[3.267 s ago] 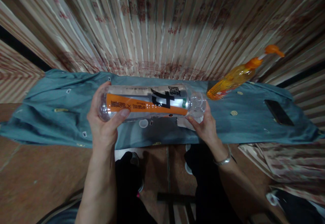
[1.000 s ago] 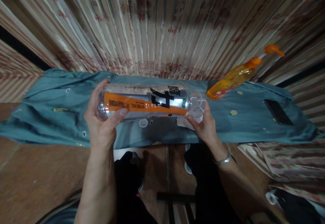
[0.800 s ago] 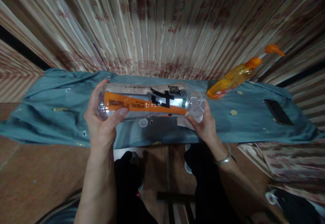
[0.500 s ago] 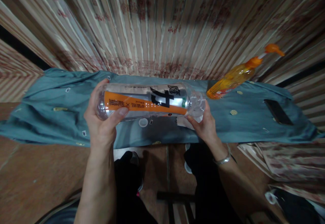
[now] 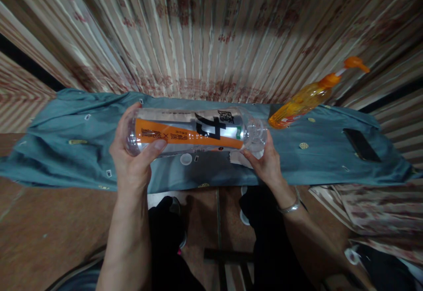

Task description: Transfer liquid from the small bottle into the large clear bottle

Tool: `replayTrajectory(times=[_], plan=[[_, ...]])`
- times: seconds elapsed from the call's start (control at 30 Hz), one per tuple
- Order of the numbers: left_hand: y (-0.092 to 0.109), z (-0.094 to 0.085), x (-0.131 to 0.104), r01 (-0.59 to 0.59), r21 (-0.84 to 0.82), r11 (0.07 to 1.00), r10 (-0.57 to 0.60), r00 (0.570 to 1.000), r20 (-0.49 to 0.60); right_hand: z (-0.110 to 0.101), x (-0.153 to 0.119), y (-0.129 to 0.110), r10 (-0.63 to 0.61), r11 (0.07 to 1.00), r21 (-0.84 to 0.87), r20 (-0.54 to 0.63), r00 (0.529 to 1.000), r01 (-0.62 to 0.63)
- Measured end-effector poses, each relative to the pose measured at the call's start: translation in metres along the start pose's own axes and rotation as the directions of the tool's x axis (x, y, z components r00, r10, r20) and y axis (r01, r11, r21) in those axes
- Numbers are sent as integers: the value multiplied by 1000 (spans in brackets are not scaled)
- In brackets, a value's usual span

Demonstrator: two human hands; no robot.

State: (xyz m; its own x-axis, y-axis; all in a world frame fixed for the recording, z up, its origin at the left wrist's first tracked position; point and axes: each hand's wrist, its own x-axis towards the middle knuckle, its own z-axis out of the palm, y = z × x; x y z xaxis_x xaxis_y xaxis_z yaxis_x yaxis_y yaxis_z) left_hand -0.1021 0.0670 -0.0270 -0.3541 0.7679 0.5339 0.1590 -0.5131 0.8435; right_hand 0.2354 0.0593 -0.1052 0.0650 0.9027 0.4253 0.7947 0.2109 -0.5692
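- Our left hand (image 5: 134,159) has its grip around the base of a clear, orange-labelled plastic bottle (image 5: 188,134).
- Our right hand (image 5: 268,161) grips its narrower end.
- We hold it sideways above the teal-cloth-covered desk (image 5: 327,163).

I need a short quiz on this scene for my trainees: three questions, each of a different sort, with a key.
1. How many hands hold the labelled bottle?
2. True or false: the dark phone lies to the left of the labelled bottle.
3. Fill the gap: the pump head is coloured ____.

Key:
1. Two, the left hand and the right hand.
2. False, it lies to the right.
3. Orange.
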Motion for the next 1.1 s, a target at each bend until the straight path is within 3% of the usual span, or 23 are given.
replayTrajectory(times=[0.73,1.1], plan=[[-1,0,1,13,-5,1000,-13,1000,-14,-1,0,1,-25,1000,-10,4,1000,25],[-3,1,3,-40,39,998,39,999,14,-7,2,4,-87,996,-28,50,995,89]])
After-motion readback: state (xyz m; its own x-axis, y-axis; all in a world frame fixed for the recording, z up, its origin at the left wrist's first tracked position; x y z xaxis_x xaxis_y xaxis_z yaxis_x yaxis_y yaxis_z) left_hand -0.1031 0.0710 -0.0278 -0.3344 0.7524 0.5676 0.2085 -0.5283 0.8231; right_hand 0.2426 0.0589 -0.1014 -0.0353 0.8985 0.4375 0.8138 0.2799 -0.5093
